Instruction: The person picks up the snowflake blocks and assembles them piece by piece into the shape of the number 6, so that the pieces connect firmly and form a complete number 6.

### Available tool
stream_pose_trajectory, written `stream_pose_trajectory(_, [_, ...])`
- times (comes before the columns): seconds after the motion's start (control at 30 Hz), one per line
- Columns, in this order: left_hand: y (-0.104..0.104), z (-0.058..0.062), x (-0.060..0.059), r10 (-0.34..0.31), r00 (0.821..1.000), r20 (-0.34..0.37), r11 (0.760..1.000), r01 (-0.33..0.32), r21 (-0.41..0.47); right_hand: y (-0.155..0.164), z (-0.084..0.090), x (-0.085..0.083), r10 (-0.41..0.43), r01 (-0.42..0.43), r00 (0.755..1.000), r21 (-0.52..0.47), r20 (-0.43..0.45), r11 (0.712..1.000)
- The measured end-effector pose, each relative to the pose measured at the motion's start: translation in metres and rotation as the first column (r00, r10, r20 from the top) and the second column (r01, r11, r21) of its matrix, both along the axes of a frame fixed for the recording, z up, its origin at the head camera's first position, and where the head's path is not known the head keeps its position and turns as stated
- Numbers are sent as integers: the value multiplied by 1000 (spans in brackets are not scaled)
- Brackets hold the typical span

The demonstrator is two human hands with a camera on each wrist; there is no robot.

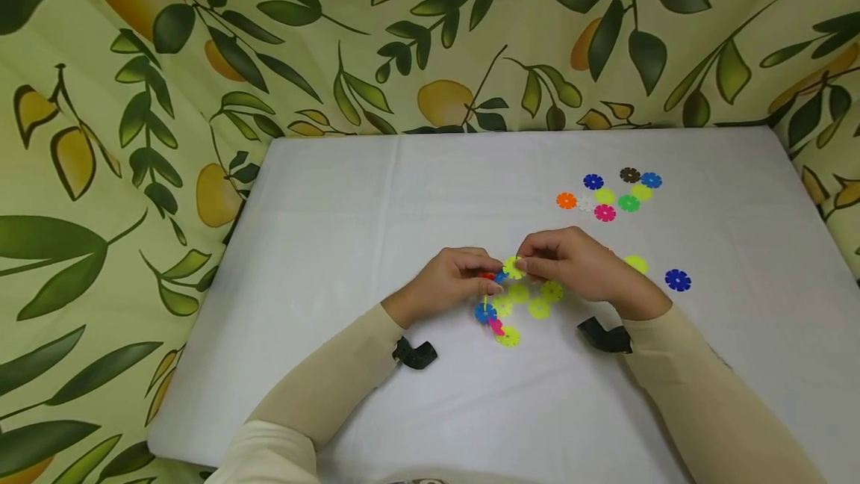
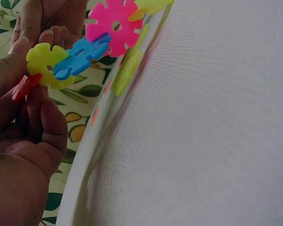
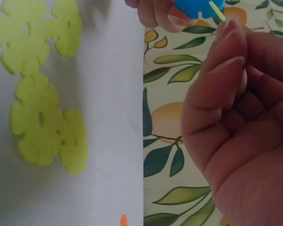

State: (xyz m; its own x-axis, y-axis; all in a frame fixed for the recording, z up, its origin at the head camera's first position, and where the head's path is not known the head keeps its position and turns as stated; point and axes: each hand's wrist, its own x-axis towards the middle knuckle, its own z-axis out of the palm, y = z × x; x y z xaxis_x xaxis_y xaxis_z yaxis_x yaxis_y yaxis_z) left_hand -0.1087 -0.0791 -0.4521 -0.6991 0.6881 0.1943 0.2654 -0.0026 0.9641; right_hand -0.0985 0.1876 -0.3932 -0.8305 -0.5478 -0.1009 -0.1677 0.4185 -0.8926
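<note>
Notched plastic flower discs are linked in a chain. My left hand (image 1: pixel 450 278) grips its upper end, at a red disc (image 2: pixel 24 88). From there hang a yellow disc (image 2: pixel 46 59), a blue disc (image 2: pixel 82 55) and a pink disc (image 2: pixel 115 26), with more yellow at the far end. My right hand (image 1: pixel 574 267) pinches another yellow disc (image 1: pixel 514 268) between thumb and fingertips. In the right wrist view, its thin edge meets the rim of a blue disc (image 3: pixel 195 6) near the left fingers. Part of the red disc is hidden by the left fingers.
Several joined yellow discs (image 1: pixel 540 308) lie on the white table (image 1: pixel 322 230) just below the hands. Loose discs of mixed colours, among them an orange one (image 1: pixel 566 201), lie at the back right. A dark blue disc (image 1: pixel 678 280) is right of the right hand. Patterned cloth (image 1: pixel 443 103) borders the table.
</note>
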Motion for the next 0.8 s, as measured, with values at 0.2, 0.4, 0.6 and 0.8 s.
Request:
stream_pose_trajectory(0.2, [-4, -2, -1, 12, 999, 51, 1000, -13, 0, -7, -6, 1, -45, 49, 996, -49, 75, 998])
stream_pose_trajectory(0.4, [-6, 0, -4, 129, 977, 170, 991, -124, -44, -13, -18, -4, -147, 158, 985, -125, 93, 979])
stream_pose_trajectory(0.6, [-6, -3, -10, 236, 917, 321, 970, -244, -17, -1, -27, -11, -217, 224, 974, -169, 62, 960])
stream_pose_trajectory(0.8, [-11, -6, -15, 299, 879, 372, 939, -340, 49, 28, -32, -22, -200, 203, 976, -34, 82, 979])
